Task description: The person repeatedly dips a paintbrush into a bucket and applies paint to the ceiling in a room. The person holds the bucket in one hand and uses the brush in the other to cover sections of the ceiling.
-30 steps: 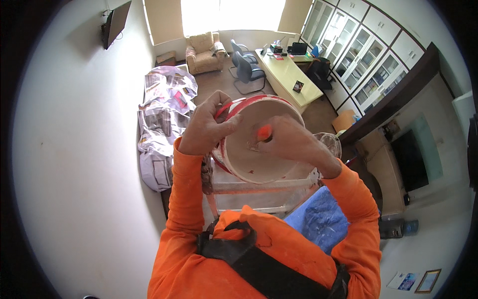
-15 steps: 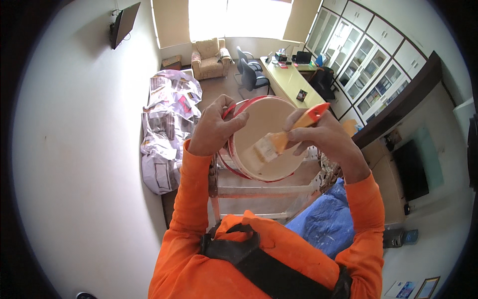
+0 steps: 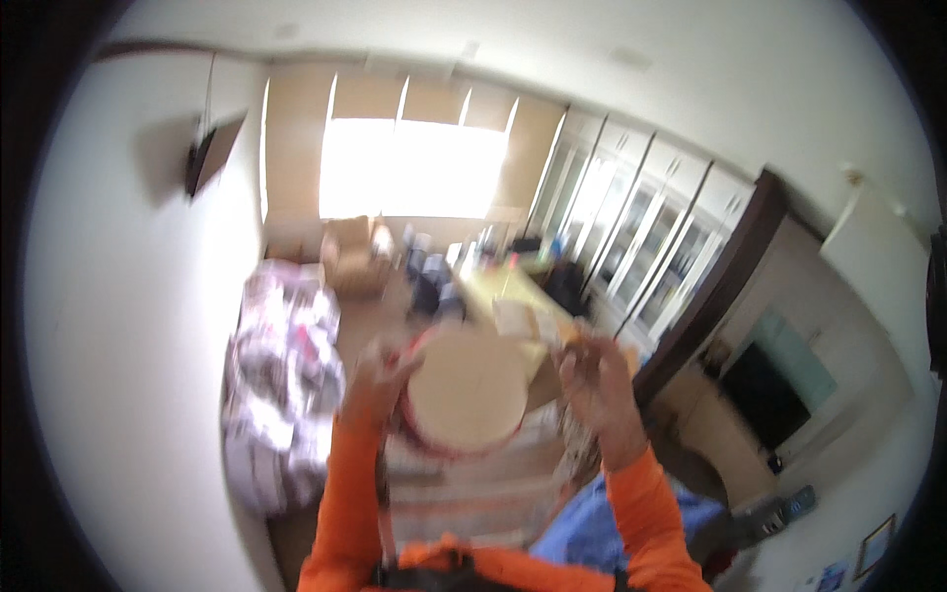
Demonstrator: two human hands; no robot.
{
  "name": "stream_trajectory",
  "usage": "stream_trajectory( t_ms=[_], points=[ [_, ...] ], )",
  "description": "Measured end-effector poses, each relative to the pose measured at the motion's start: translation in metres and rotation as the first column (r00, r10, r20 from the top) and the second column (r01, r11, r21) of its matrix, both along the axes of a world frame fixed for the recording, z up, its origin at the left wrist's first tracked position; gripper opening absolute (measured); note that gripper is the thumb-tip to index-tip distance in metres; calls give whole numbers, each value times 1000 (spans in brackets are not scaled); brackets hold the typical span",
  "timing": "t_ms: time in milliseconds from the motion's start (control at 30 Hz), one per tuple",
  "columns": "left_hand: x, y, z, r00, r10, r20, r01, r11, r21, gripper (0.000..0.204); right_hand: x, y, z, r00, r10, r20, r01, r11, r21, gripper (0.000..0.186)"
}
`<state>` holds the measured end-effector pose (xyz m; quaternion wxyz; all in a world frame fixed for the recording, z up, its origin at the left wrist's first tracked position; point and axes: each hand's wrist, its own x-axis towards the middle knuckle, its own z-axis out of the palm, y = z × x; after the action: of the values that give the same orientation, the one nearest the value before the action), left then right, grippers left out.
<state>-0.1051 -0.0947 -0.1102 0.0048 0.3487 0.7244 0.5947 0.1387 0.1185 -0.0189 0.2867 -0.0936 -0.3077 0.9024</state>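
On my feed now: the pale yellow desk (image 3: pixel 501 287), just above centre, with small blurred items (image 3: pixel 483 246) clustered at its far end. Over to its left I'm seeing brown floor (image 3: pixel 380 314), carrying a tan armchair (image 3: pixel 352 264), blurred dark chairs (image 3: pixel 429 286) beside the desk, and, at frame left, a long sheeted bulk (image 3: pixel 281 380).

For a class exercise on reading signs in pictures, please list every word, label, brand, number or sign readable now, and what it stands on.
No text can be read.
Paintbrush in the right hand: too blurred.
Patterned covering at left: too blurred.
Blue-and-white sheet at lower right: too small and blurred.
Framed picture beside it: too small.
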Motion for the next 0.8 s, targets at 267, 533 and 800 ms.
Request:
stream_trajectory(
  t_ms=[267, 533, 800],
  points=[
    [-8, -4, -16, 945, -315, 86, 284, 923, 259, 26, 29, -60, 225, 571, -118, -812, 768, 426, 479, 21],
    [13, -3, -7, 952, -302, 58, 287, 940, 185, 27, 106, -138, 430, -214, 447, -868, 529, -694, -488, 15],
    [4, -4, -1, 965, -260, 44, 251, 956, 150, 30, 58, -130, 493, -205, 555, -806, -3, -824, -566, 32]
  ],
)
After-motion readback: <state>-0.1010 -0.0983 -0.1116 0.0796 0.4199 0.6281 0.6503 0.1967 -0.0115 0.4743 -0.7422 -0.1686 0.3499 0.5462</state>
